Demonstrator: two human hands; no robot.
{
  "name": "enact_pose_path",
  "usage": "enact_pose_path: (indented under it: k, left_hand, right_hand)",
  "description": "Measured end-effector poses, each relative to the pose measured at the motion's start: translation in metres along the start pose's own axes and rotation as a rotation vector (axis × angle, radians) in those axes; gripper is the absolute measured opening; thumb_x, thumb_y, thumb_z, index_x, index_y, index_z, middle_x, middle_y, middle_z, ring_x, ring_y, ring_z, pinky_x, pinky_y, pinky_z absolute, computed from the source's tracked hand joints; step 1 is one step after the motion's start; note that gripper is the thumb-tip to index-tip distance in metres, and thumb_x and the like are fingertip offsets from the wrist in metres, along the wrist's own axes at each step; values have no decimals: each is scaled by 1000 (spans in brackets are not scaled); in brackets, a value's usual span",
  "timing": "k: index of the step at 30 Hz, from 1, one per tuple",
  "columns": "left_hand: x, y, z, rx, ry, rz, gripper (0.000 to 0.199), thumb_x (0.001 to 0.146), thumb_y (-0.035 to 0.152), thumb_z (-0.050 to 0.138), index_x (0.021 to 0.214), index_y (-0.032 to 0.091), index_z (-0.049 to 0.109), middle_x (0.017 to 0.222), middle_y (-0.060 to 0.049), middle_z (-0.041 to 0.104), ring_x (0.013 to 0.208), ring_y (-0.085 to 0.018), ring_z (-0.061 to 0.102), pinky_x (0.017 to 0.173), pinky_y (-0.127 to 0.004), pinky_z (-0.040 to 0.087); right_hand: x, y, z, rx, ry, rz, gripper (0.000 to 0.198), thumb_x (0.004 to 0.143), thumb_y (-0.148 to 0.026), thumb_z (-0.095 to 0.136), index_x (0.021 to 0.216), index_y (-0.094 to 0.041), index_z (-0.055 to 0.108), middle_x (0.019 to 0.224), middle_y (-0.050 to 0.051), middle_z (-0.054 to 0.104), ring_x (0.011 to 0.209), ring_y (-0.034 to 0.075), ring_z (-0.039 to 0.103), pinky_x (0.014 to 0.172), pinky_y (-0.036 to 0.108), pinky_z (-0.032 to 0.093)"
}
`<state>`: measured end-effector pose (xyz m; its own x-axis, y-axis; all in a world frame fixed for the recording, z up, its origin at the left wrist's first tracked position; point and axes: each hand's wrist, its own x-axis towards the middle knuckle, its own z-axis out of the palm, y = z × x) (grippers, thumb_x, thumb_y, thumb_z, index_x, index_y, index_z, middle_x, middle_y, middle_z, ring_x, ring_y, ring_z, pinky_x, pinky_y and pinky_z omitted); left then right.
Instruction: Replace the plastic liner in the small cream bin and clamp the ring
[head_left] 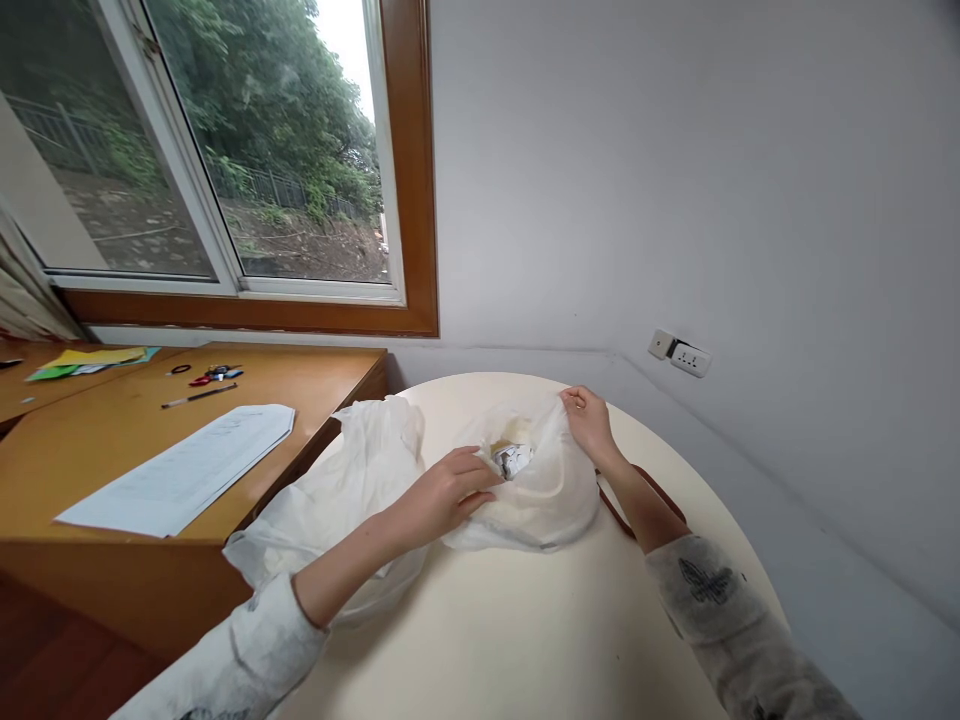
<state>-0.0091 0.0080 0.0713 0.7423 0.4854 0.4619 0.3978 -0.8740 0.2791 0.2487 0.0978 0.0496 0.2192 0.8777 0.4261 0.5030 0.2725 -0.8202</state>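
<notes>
At the left edge of the table point(525, 630) lies a limp bag point(375, 450); rightward, my half-curled left hand point(454, 490) touches, grip unclear, the paper-filled bag point(551, 505) toward the far edge. My right hand point(590, 422) pinches its right rim. I'd pull gently, evenly.

The head view looks forward and down, near the table point(540, 640).

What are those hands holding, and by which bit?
The right-side white bag: the right hand pinches its rim; the left hand is at its opening's left edge, grip unclear.
</notes>
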Motion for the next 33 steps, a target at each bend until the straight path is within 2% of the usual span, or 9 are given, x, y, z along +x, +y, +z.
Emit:
enact_pose_path:
  k: [4, 10, 14, 18, 21, 24, 27, 30, 33]
  left_hand:
    - [-9, -1, -1, 38, 122, 61, 20, 88, 14, 38, 91, 18, 58, 91, -8, 62, 91, -17, 54, 82, -33, 44]
    - [-16, 20, -12, 86, 181, 143, 20, 85, 8, 38, 89, 18, 55, 82, -6, 60, 76, -14, 54, 66, -25, 44]
    - [-18, 39, -11, 113, 93, 165, 20, 84, 6, 38, 85, 18, 54, 79, -5, 60, 71, -14, 54, 62, -24, 43]
    - [-17, 55, -5, 74, -87, 206, 21, 87, 10, 36, 91, 18, 55, 83, -7, 61, 77, -15, 56, 69, -26, 44]
    - [-16, 60, -5, -8, -74, 180, 19, 88, 19, 41, 100, 19, 54, 90, -9, 61, 86, -17, 56, 76, -28, 45]
    - [-12, 51, -9, -106, 155, -37, 16, 87, 21, 39, 91, 18, 54, 84, -8, 59, 80, -17, 55, 71, -28, 45]
    - [-5, 26, -12, -171, 308, -456, 23, 89, 32, 34, 77, 18, 48, 72, -3, 55, 66, -14, 52, 61, -27, 44]
    - [4, -4, -7, -311, 183, -754, 35, 84, 50, 34, 72, 18, 44, 67, -1, 53, 57, -14, 51, 53, -25, 43]
    - [11, -20, 3, -427, -2, -853, 44, 80, 58, 35, 63, 17, 44, 61, 0, 51, 51, -13, 48, 48, -24, 38]
  right_hand:
    - [0, -2, -3, -46, 70, -14, 29, 80, -45, 39, 81, -20, 54, 66, 2, 57, 60, 15, 47, 63, 27, 36]
    - [0, -6, -4, -81, 137, -13, 37, 83, -51, 31, 89, -20, 51, 60, -1, 52, 56, 15, 44, 61, 27, 35]
    - [3, -1, -3, -109, 121, 19, 35, 83, -47, 31, 91, -20, 52, 65, 1, 56, 58, 15, 46, 62, 27, 35]
    - [4, 13, -1, -141, -22, 77, 22, 77, -39, 43, 77, -21, 56, 66, 2, 59, 59, 16, 51, 60, 27, 35]
    - [1, 21, -2, -156, -118, 116, 16, 71, -36, 52, 73, -22, 58, 62, 1, 59, 57, 16, 52, 58, 27, 36]
    - [-9, 17, -8, -149, -84, 107, 26, 74, -41, 49, 90, -22, 55, 77, 3, 61, 67, 17, 54, 64, 28, 38]
    - [-26, 0, -21, -126, -3, 67, 30, 80, -46, 40, 95, -22, 49, 92, 6, 58, 79, 17, 54, 68, 28, 39]
    - [-49, -19, -38, -154, -70, 39, 32, 82, -52, 36, 77, -23, 48, 78, 2, 57, 70, 16, 52, 65, 27, 38]
    - [-72, -32, -50, -267, -306, 107, 43, 81, -59, 33, 61, -22, 45, 61, 0, 53, 58, 15, 46, 57, 28, 34]
